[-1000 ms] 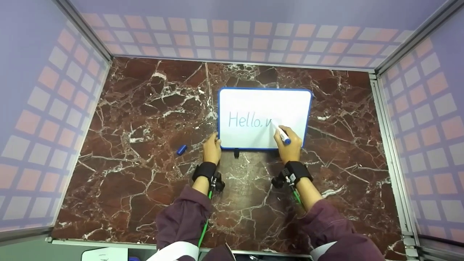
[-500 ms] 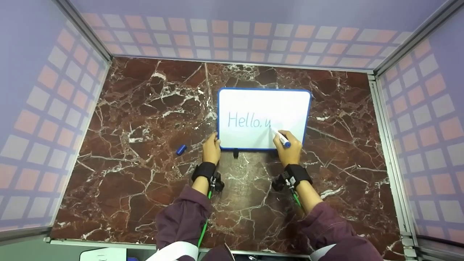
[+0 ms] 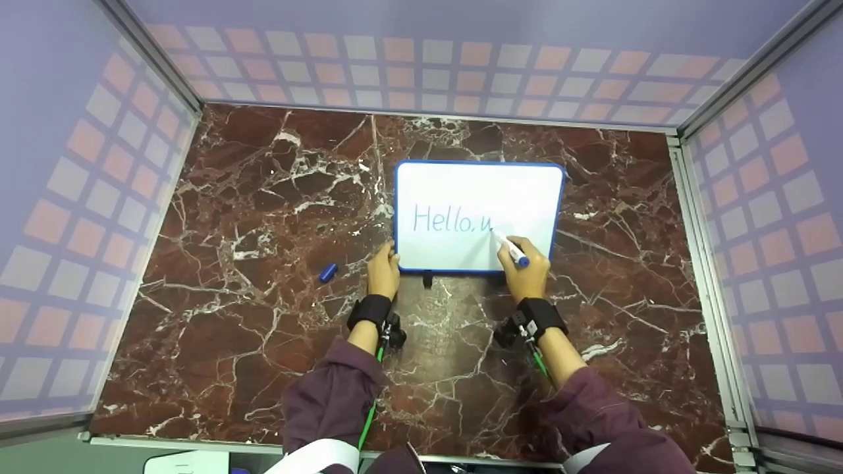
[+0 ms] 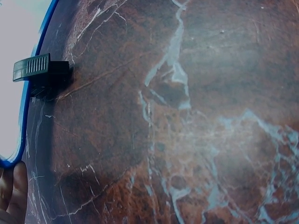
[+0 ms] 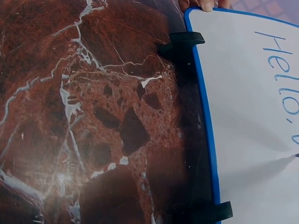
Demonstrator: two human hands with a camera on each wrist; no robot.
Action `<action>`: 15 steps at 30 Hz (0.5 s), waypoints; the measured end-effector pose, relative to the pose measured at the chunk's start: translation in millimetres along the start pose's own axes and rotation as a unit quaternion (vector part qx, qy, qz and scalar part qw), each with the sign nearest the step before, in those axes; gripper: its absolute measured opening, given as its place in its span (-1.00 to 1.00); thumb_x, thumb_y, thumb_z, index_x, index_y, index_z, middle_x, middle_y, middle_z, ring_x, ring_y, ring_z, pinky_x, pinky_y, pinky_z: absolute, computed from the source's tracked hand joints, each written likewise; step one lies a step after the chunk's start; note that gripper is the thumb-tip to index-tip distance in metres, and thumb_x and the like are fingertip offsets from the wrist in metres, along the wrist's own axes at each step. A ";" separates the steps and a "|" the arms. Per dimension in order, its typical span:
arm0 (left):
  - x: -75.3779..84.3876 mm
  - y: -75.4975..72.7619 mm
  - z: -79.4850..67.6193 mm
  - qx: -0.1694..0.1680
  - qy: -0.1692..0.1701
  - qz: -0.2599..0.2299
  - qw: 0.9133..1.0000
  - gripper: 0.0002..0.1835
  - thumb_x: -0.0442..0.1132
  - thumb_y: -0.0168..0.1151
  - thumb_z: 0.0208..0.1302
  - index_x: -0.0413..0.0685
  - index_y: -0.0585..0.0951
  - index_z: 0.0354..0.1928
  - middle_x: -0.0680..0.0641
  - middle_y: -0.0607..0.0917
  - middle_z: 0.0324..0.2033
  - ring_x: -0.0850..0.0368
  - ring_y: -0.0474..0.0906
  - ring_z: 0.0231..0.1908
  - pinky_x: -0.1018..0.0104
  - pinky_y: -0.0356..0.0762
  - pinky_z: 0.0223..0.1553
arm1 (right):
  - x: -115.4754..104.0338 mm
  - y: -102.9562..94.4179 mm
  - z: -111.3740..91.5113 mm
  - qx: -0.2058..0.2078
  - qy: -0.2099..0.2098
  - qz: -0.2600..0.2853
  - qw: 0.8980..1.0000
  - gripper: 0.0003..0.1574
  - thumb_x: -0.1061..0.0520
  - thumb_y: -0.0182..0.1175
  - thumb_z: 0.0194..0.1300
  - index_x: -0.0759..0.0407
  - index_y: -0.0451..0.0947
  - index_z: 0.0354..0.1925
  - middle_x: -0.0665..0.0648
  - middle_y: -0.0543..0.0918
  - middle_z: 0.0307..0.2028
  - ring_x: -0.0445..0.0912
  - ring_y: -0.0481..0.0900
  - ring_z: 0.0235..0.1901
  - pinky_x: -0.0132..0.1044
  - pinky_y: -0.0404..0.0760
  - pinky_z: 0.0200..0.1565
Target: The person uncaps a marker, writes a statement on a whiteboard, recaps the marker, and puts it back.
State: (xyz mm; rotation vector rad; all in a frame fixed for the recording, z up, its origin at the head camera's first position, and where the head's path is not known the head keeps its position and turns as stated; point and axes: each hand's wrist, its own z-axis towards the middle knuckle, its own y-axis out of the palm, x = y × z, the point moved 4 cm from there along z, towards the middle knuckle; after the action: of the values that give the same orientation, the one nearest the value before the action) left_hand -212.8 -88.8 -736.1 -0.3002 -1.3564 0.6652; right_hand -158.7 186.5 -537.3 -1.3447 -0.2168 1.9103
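Observation:
A whiteboard (image 3: 461,187) with a blue frame lies on the table, with "Hello," and a further letter stroke written in blue. My right hand (image 3: 529,273) pinches a white marker (image 3: 514,250) with a blue end, its tip right at the end of the last stroke. My left hand (image 3: 383,273) holds the board's lower left corner; its fingers (image 4: 17,186) show at that corner in the left wrist view. Away to the left lies the blue marker cap (image 3: 328,272).
Black clips (image 5: 187,41) sit on the board's near edge. The dark red marbled table (image 3: 263,368) is bounded by patterned walls (image 3: 421,66) at the back and sides. Green cables (image 3: 370,418) run from the wrist cameras along both arms.
My right hand has come slightly toward me with the marker, and the letter after the comma has grown from a "v"-like stroke to a "u" shape. My left hand stays at the corner.

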 end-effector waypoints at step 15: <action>-41.3 28.4 5.6 0.003 0.006 0.048 0.999 -0.64 -0.16 0.10 0.27 -0.01 0.51 0.11 -0.14 0.70 -0.24 -0.04 0.64 -0.19 0.17 0.57 -0.19 | -0.6 -0.6 7.8 0.026 -0.008 -0.003 1.000 -0.78 0.21 0.21 0.10 0.34 0.62 -0.29 0.30 0.72 -0.36 0.11 0.68 -0.37 -0.07 0.63 -0.31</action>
State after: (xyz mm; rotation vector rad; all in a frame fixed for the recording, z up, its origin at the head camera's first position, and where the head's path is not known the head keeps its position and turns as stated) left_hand -228.5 -92.2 -783.9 -0.3663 -1.3340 0.7464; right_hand -165.1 188.8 -533.2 -1.2931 -0.1769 1.9100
